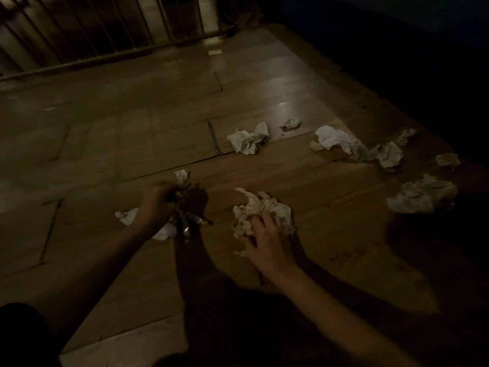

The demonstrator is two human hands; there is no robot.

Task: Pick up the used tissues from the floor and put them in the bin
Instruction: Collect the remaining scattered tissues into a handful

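Several crumpled white tissues lie scattered on a dim wooden floor (132,133). My right hand (264,242) lies on a large crumpled tissue (262,207), fingers curled into it. My left hand (158,205) grips a dark bundle with shiny bits (190,207), and a tissue scrap (182,176) sticks up above it. Small tissue pieces (127,216) lie under and beside the left wrist. More tissues rest farther off: one in the middle (247,141), one to the right (336,140), another at the far right (420,198). No bin is in view.
A railing with vertical bars (105,30) runs along the far left edge of the floor. The right side and top right are in deep shadow. Floorboard gaps (214,139) cross the middle. A dark shape (23,335) sits at the bottom left.
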